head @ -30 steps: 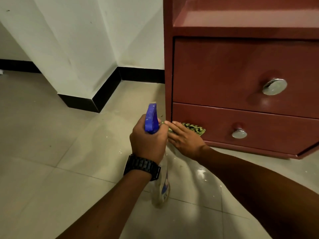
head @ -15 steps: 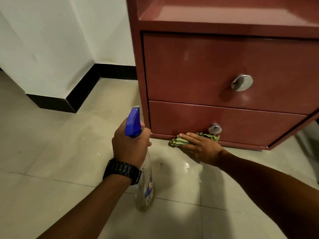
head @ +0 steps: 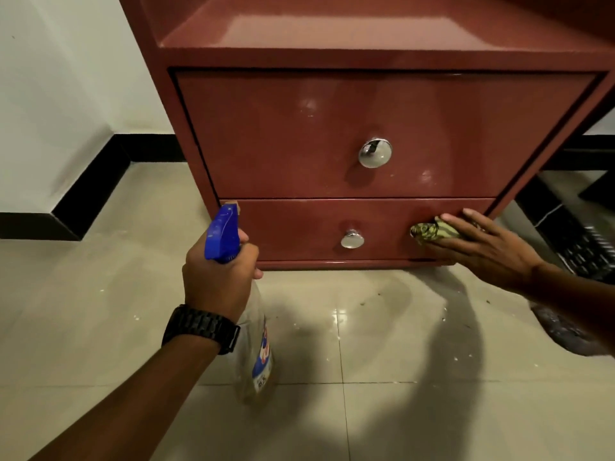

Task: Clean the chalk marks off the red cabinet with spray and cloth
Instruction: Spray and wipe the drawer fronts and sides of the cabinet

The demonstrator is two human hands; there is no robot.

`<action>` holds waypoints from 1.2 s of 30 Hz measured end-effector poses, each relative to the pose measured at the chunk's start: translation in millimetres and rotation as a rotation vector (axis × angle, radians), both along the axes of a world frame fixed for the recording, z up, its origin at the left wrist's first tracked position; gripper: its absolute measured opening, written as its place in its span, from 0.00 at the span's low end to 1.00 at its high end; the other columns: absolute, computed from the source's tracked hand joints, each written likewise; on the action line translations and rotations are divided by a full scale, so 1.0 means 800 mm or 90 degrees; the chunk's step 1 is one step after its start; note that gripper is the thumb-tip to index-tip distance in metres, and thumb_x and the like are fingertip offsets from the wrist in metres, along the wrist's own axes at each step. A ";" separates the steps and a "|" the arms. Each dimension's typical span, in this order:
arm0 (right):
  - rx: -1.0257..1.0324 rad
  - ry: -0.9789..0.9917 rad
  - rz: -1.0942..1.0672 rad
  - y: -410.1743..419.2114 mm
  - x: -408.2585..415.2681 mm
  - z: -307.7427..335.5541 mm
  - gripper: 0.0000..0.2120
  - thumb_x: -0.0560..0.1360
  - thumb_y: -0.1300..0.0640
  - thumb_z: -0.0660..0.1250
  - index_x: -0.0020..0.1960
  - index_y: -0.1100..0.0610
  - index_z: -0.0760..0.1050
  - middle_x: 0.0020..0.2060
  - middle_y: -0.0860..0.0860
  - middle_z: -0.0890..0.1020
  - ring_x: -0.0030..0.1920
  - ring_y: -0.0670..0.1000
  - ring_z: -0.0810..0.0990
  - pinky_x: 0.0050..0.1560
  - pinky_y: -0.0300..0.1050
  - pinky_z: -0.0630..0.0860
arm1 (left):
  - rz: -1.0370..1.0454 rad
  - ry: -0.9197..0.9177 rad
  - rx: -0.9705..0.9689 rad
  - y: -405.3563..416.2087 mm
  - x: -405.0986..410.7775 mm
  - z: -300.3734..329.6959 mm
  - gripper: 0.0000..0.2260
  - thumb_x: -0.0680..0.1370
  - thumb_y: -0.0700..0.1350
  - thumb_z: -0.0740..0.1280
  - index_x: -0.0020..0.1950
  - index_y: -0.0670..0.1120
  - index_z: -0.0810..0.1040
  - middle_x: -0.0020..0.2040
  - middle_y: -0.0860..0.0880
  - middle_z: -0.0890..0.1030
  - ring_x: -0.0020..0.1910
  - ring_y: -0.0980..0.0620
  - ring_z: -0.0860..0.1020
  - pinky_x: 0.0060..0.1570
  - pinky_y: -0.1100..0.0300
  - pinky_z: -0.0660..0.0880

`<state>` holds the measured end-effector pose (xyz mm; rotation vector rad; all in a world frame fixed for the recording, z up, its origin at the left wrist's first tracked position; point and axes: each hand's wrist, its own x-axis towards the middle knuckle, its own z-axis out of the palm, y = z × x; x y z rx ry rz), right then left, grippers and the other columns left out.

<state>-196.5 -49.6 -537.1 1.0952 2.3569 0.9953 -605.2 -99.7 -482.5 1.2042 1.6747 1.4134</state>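
The head view looks down on a red cabinet [head: 382, 128] standing on a pale tiled floor [head: 382, 410], and everything here is placed against that cabinet. It has an open shelf [head: 366, 28] on top, a tall upper drawer [head: 266, 134] with a large round chrome knob [head: 375, 153], and a shallow lower drawer [head: 299, 231] with a smaller chrome knob [head: 352, 239]. Faint whitish smudges show on the upper drawer front, one above and left of the large knob and one to its lower right.

The right hand [head: 482, 247] lies with straight, spread fingers against the right end of the lower drawer front, pressing a green patterned cloth [head: 432, 231] onto the red surface; the cloth bulges out from under the fingertips toward the small knob.

The left hand [head: 216, 281], with a black watch [head: 201, 327] on its wrist, is wrapped round the neck of a clear spray bottle [head: 256, 354] in front of the cabinet's lower left corner. The bottle's blue trigger head [head: 222, 236] points up toward the left end of the lower drawer, and its body hangs down over the floor. The two hands are well apart.

Left of the cabinet, a white wall [head: 60, 94] with a black skirting strip [head: 90, 191] meets the floor. White specks dot the tiles before the cabinet.
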 end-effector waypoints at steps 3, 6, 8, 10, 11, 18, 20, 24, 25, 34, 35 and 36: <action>0.038 0.038 0.052 0.012 -0.027 0.030 0.28 0.73 0.58 0.51 0.73 0.55 0.60 0.65 0.54 0.77 0.75 0.61 0.55 0.76 0.59 0.45 | -0.001 0.005 0.013 0.000 0.001 0.004 0.09 0.72 0.35 0.68 0.44 0.50 0.75 0.35 0.48 0.79 0.30 0.48 0.80 0.41 0.50 0.81; 0.052 0.030 0.172 0.036 -0.088 0.056 0.26 0.76 0.59 0.50 0.75 0.56 0.59 0.70 0.54 0.72 0.76 0.61 0.49 0.77 0.56 0.43 | 0.007 -0.002 0.025 0.000 -0.003 0.008 0.10 0.73 0.35 0.68 0.43 0.51 0.75 0.36 0.49 0.79 0.29 0.48 0.80 0.40 0.51 0.81; 0.038 0.002 0.265 0.058 -0.148 0.066 0.25 0.77 0.60 0.51 0.74 0.57 0.62 0.71 0.53 0.71 0.76 0.62 0.54 0.77 0.57 0.49 | 0.017 -0.006 0.027 -0.001 -0.009 0.009 0.10 0.73 0.35 0.68 0.43 0.51 0.75 0.36 0.50 0.78 0.29 0.50 0.79 0.39 0.51 0.81; 0.029 -0.022 0.333 0.073 -0.212 0.072 0.24 0.77 0.59 0.51 0.73 0.56 0.65 0.71 0.50 0.71 0.75 0.61 0.58 0.75 0.56 0.52 | 0.021 -0.016 0.028 -0.002 -0.014 0.011 0.08 0.72 0.36 0.68 0.43 0.49 0.75 0.36 0.50 0.78 0.28 0.50 0.79 0.39 0.50 0.81; 0.032 -0.018 0.345 0.077 -0.243 0.073 0.24 0.77 0.57 0.52 0.73 0.55 0.65 0.71 0.49 0.70 0.75 0.61 0.58 0.75 0.56 0.52 | 0.018 -0.019 0.032 -0.004 -0.018 0.013 0.06 0.72 0.36 0.68 0.43 0.47 0.76 0.36 0.49 0.78 0.28 0.48 0.79 0.39 0.49 0.81; 0.012 0.031 0.220 0.073 -0.378 0.027 0.32 0.77 0.48 0.57 0.78 0.51 0.49 0.78 0.49 0.52 0.77 0.59 0.41 0.73 0.57 0.32 | 0.046 0.036 0.038 -0.006 -0.042 0.012 0.06 0.72 0.37 0.68 0.44 0.47 0.76 0.35 0.51 0.79 0.29 0.49 0.80 0.37 0.55 0.79; -0.005 0.033 0.190 0.070 -0.388 0.012 0.32 0.78 0.44 0.52 0.78 0.51 0.48 0.78 0.50 0.52 0.77 0.59 0.40 0.73 0.57 0.31 | 0.054 0.057 0.040 -0.007 -0.048 0.009 0.07 0.72 0.37 0.68 0.44 0.49 0.75 0.36 0.51 0.79 0.30 0.48 0.81 0.38 0.54 0.80; -0.047 -0.008 0.161 0.066 -0.398 -0.022 0.30 0.77 0.47 0.43 0.78 0.51 0.45 0.78 0.49 0.49 0.77 0.59 0.37 0.71 0.58 0.27 | 0.067 0.065 0.026 -0.007 -0.059 0.003 0.08 0.71 0.36 0.68 0.42 0.49 0.76 0.34 0.52 0.79 0.29 0.48 0.81 0.39 0.50 0.80; -0.059 -0.034 0.164 0.065 -0.398 -0.035 0.29 0.78 0.47 0.45 0.78 0.50 0.44 0.78 0.48 0.47 0.76 0.59 0.36 0.69 0.58 0.26 | 0.070 0.065 0.023 -0.007 -0.061 0.000 0.08 0.71 0.36 0.68 0.42 0.49 0.76 0.34 0.52 0.79 0.29 0.48 0.81 0.39 0.49 0.81; -0.095 -0.088 0.164 0.059 -0.319 -0.105 0.30 0.77 0.53 0.44 0.78 0.50 0.44 0.78 0.47 0.51 0.72 0.58 0.29 0.67 0.58 0.24 | 0.071 0.073 -0.007 0.001 -0.055 -0.017 0.09 0.71 0.37 0.68 0.39 0.52 0.74 0.34 0.52 0.78 0.29 0.49 0.81 0.35 0.59 0.76; -0.078 -0.094 0.163 0.055 -0.297 -0.106 0.29 0.77 0.54 0.44 0.78 0.50 0.46 0.78 0.46 0.54 0.72 0.58 0.30 0.69 0.57 0.27 | 0.073 0.064 -0.012 0.002 -0.053 -0.018 0.09 0.71 0.37 0.68 0.39 0.51 0.75 0.34 0.53 0.78 0.29 0.50 0.81 0.34 0.60 0.75; -0.065 -0.098 0.160 0.050 -0.273 -0.104 0.29 0.77 0.54 0.46 0.78 0.50 0.48 0.77 0.46 0.57 0.73 0.58 0.34 0.71 0.57 0.31 | 0.072 0.054 -0.016 0.003 -0.049 -0.018 0.08 0.71 0.37 0.68 0.39 0.51 0.75 0.34 0.53 0.78 0.29 0.50 0.81 0.33 0.61 0.75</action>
